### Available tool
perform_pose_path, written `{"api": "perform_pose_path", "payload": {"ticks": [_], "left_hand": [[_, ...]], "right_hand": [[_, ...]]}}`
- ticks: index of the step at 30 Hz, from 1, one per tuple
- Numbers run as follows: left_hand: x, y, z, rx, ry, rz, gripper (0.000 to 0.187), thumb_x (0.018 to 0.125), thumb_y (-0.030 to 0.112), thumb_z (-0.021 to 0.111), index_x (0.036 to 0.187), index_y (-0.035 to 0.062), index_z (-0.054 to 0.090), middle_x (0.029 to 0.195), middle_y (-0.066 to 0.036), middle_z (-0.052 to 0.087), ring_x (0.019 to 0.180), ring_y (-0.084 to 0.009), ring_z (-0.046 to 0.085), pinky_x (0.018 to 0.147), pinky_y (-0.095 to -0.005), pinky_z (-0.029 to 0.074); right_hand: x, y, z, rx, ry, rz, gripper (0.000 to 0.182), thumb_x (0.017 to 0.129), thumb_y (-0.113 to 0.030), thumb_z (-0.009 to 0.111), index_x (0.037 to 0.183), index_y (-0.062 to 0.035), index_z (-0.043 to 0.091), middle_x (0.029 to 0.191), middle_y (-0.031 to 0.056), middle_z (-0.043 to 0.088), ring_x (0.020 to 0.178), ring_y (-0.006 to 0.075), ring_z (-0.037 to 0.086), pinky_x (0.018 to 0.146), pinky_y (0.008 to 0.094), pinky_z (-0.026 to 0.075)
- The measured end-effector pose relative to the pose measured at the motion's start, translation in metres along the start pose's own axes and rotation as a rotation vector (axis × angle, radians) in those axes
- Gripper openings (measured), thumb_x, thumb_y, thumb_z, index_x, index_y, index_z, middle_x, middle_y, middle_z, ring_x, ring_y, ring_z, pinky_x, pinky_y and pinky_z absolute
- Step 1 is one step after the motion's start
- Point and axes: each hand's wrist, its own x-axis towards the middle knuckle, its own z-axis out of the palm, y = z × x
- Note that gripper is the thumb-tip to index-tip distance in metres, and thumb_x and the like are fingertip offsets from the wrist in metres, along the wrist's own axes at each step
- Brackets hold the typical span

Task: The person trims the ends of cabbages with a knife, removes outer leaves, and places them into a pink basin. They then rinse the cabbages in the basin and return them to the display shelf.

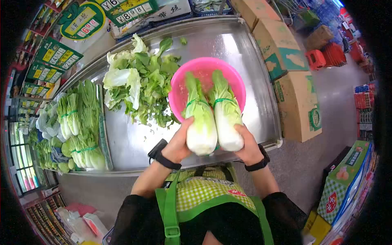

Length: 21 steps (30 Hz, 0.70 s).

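Two white-stemmed cabbages, each bound with a green band, are held side by side over a pink basin (181,69). My left hand (181,141) grips the left cabbage (201,132) along its outer side. Around the outer side of the right cabbage (229,132) my right hand (248,147) is closed. Their leafy tops point away from me and lie over the basin's opening. The basin stands on a metal table (126,153). Left of the basin is a heap of loose green leaves (153,79).
Banded greens (83,122) fill the table's left end behind a low divider (104,130). Cardboard boxes (300,108) stand along the right edge. Price signs (59,53) hang at the upper left. A green carton (345,175) is on the right.
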Motion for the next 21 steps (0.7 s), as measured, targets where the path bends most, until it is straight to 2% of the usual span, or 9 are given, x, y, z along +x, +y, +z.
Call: {"api": "perform_pose_path", "payload": {"ticks": [5,7,10,13,15,17,18,19,21], "left_hand": [[-0.026,0.001,0.019,0.092,0.061,0.134,0.042,0.092,0.029,0.040,0.126,0.0042,0.035,0.116,-0.013,0.053,0.106,-0.0235,0.054,0.091,-0.0392,0.045],[-0.018,-0.002,0.001,0.091,0.057,0.004,0.042,0.092,0.029,0.040,0.127,0.0057,0.033,0.119,-0.013,0.051,0.106,-0.0239,0.054,0.091,-0.0398,0.045],[-0.008,-0.008,-0.014,0.118,0.024,0.056,0.051,0.091,0.025,0.046,0.133,0.0088,0.022,0.127,-0.013,0.043,0.114,-0.0247,0.047,0.091,-0.0394,0.044],[-0.006,-0.006,-0.020,0.356,0.082,0.224,0.077,0.084,0.011,0.057,0.139,0.0111,0.002,0.136,-0.013,0.030,0.119,-0.0246,0.040,0.096,-0.0390,0.039],[0.011,0.002,-0.034,0.581,0.014,0.523,0.096,0.076,0.000,0.064,0.139,0.0122,-0.007,0.137,-0.014,0.027,0.120,-0.0254,0.039,0.098,-0.0392,0.037],[0.018,0.018,-0.030,0.666,0.035,0.503,0.112,0.067,-0.006,0.068,0.138,0.0122,-0.015,0.139,-0.016,0.022,0.121,-0.0261,0.037,0.099,-0.0396,0.034],[0.039,0.021,-0.045,0.683,-0.005,0.634,0.105,0.061,-0.009,0.070,0.139,0.0072,0.001,0.133,-0.015,0.033,0.116,-0.0252,0.043,0.096,-0.0378,0.039],[0.048,0.027,-0.047,0.685,-0.003,0.629,0.105,0.061,-0.009,0.070,0.139,0.0072,0.001,0.133,-0.015,0.033,0.116,-0.0252,0.043,0.096,-0.0378,0.039],[0.063,0.037,-0.048,0.893,-0.011,0.476,0.087,0.058,-0.011,0.071,0.129,0.0029,0.022,0.122,-0.013,0.045,0.108,-0.0235,0.050,0.089,-0.0350,0.045]], "right_hand": [[-0.017,-0.015,0.029,0.106,-0.059,-0.055,0.051,0.088,-0.018,0.044,0.134,-0.0047,0.028,0.129,0.0118,0.043,0.116,0.0230,0.045,0.098,0.0359,0.037],[-0.010,0.003,-0.001,-0.274,-0.144,-0.110,0.053,0.087,-0.019,0.045,0.134,-0.0040,0.026,0.129,0.0116,0.042,0.116,0.0227,0.045,0.098,0.0358,0.038],[-0.003,-0.005,0.008,0.001,-0.080,0.066,0.061,0.084,-0.015,0.052,0.136,-0.0066,0.022,0.131,0.0113,0.040,0.118,0.0226,0.044,0.097,0.0353,0.038],[0.005,-0.004,0.000,-0.115,-0.136,-0.088,0.070,0.079,-0.011,0.059,0.137,-0.0070,0.019,0.132,0.0107,0.038,0.119,0.0219,0.042,0.098,0.0358,0.037],[0.020,-0.011,-0.006,-0.149,-0.087,-0.119,0.073,0.076,-0.006,0.063,0.136,-0.0042,0.020,0.131,0.0096,0.040,0.120,0.0199,0.040,0.099,0.0344,0.035],[0.049,-0.017,-0.020,-0.391,-0.255,-0.238,0.082,0.072,-0.009,0.068,0.137,-0.0070,0.018,0.133,0.0086,0.037,0.120,0.0196,0.040,0.098,0.0346,0.036],[0.062,-0.019,-0.025,-0.386,-0.251,-0.236,0.082,0.072,-0.009,0.068,0.137,-0.0070,0.018,0.133,0.0086,0.037,0.120,0.0196,0.040,0.098,0.0346,0.036],[0.075,-0.023,-0.030,-0.453,-0.299,-0.201,0.085,0.069,-0.009,0.071,0.136,-0.0075,0.019,0.133,0.0079,0.038,0.119,0.0189,0.041,0.098,0.0342,0.036],[0.101,-0.019,-0.042,-0.519,-0.344,-0.165,0.088,0.066,-0.008,0.074,0.136,-0.0080,0.021,0.133,0.0073,0.038,0.119,0.0183,0.041,0.098,0.0338,0.036]]}}
